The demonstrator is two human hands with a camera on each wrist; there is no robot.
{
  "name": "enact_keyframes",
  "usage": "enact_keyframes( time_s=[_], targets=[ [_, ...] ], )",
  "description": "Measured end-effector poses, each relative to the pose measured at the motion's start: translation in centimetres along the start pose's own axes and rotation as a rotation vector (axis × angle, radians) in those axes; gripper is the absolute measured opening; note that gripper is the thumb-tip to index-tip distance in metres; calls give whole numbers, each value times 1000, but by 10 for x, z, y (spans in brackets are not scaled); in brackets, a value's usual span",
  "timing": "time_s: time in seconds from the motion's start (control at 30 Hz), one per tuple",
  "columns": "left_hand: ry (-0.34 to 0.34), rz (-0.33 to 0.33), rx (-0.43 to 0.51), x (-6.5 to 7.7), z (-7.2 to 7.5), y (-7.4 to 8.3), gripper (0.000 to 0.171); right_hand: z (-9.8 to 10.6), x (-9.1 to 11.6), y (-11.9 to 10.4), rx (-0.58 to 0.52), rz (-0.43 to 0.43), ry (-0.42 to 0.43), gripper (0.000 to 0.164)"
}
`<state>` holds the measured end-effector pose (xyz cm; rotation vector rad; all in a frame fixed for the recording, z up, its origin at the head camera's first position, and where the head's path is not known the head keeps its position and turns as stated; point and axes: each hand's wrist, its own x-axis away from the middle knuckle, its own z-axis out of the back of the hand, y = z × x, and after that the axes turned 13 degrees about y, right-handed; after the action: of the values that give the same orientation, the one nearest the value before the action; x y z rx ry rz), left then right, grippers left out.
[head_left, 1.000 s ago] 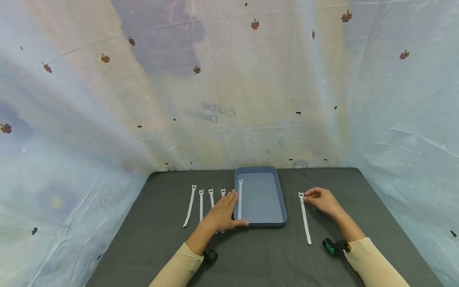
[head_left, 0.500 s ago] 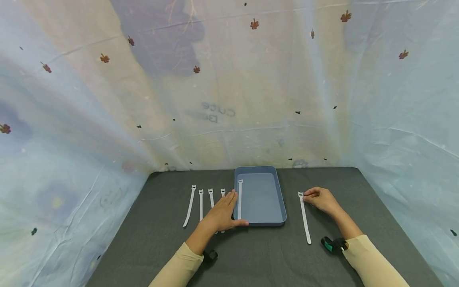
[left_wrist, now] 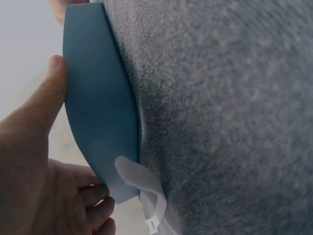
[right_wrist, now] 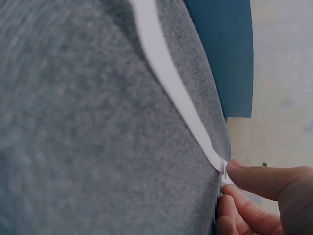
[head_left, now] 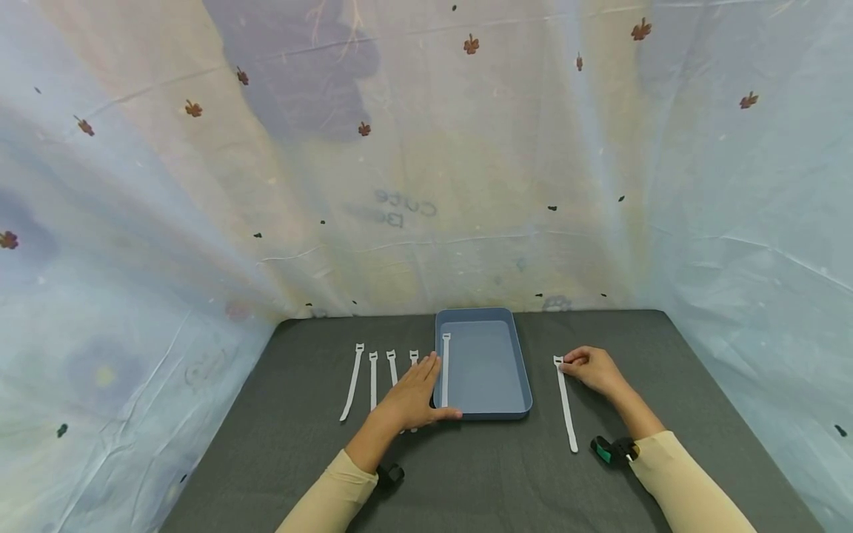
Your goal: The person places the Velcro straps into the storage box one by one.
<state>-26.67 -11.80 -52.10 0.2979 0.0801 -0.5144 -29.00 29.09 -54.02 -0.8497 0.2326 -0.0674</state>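
A shallow blue tray (head_left: 489, 370) lies on the table, with one white hook-and-loop cable tie (head_left: 446, 370) lengthwise along its left side. My left hand (head_left: 406, 400) rests against the tray's near left corner, fingers straight along the left side and thumb at the front wall. In the left wrist view the thumb (left_wrist: 54, 73) touches that wall. Right of the tray, my right hand (head_left: 596, 370) pinches the slotted head of another white cable tie (head_left: 566, 411) between thumb and fingers. Its strap runs toward me along the cloth; the right wrist view shows the thumb (right_wrist: 244, 174) over the head.
Several more white cable ties (head_left: 353, 381) lie in a row left of the tray, some partly hidden under my left hand and wrist. Dark grey cloth (head_left: 493, 474) covers the table. A patterned sheet (head_left: 426, 163) hangs behind and on both sides.
My right wrist and forearm have shifted slightly left, while the fingers stay at the cable tie's head. The left hand and the tray have not visibly moved.
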Motion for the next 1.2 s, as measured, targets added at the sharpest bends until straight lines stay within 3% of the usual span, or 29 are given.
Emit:
enact_keyframes(
  time_s=[1.2],
  targets=[
    [3,-1,3,0,-1,-1,121,-9,-2,-8,67,-72,-10,21]
  ],
)
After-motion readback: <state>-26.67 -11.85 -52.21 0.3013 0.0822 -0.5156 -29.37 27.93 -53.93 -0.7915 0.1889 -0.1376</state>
